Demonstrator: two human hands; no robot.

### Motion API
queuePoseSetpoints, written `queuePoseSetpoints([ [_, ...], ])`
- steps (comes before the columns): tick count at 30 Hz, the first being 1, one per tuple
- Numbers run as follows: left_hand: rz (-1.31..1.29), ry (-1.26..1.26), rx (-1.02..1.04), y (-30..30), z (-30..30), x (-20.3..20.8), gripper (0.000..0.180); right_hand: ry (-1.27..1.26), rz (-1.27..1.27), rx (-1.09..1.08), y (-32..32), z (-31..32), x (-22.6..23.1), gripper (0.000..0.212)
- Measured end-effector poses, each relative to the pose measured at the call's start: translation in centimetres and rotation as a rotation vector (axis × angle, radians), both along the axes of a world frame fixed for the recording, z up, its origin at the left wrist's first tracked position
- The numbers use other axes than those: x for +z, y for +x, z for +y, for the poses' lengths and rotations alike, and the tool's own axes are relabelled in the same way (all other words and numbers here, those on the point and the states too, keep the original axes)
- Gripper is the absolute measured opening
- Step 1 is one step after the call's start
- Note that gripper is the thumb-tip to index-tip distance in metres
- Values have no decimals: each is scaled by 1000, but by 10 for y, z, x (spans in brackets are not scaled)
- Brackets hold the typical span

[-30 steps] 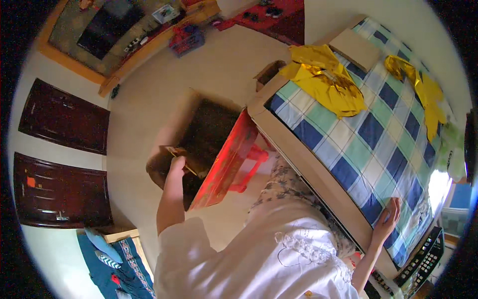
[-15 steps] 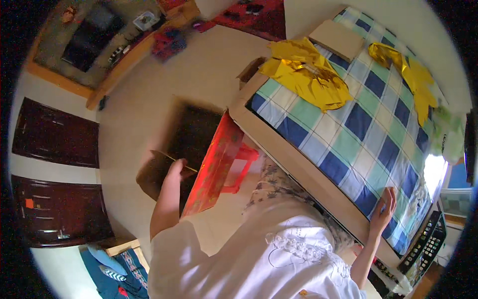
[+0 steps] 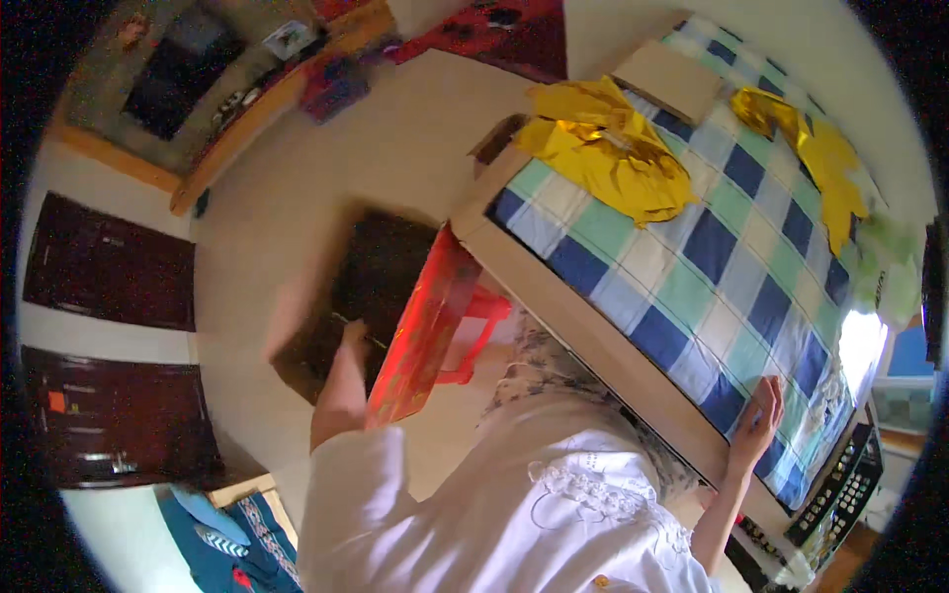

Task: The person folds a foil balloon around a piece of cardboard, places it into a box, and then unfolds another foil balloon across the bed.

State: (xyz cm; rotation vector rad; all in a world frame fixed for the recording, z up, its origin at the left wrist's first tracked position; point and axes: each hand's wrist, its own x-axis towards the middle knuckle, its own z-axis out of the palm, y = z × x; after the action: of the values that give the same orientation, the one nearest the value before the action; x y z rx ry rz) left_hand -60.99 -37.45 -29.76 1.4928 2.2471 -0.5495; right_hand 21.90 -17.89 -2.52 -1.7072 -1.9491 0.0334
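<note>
My left hand point(image 3: 353, 334) is closed round a thin, pale stick point(image 3: 376, 343) over a dark brown box-like thing point(image 3: 381, 267) on the floor; the stick is blurred and mostly covered by my fingers. Right beside that hand stands a red stool or small table point(image 3: 425, 331) with a gold pattern on top. My right hand point(image 3: 758, 420) lies over the near edge of the checked bed point(image 3: 682, 282), fingers stretched out and nothing in them.
Crumpled gold foil point(image 3: 613, 158) and a flat cardboard box point(image 3: 669, 81) lie on the bed, with more gold foil point(image 3: 820, 168) farther right. A black button-covered panel point(image 3: 840, 484) stands at the bed's right end. Dark doors point(image 3: 114, 262) line the left wall.
My left hand has shifted slightly, and the stick in it has swung so that less of it shows. The right hand stays on the bed, barely moved.
</note>
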Motion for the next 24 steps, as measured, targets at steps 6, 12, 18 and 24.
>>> queuePoseSetpoints([
  [6,-48,60,128,-2,7,4,35,45,33,6,5,-3,-4,35],
  [12,-562,581,1547,56,28,22,23,31,-24,21,-2,-2,1,35],
  [18,232,190,270,-25,10,49,26,25,105,-8,12,0,-12,36],
  [24,-1041,690,1639,95,58,62,28,49,-103,5,2,-3,0,36],
])
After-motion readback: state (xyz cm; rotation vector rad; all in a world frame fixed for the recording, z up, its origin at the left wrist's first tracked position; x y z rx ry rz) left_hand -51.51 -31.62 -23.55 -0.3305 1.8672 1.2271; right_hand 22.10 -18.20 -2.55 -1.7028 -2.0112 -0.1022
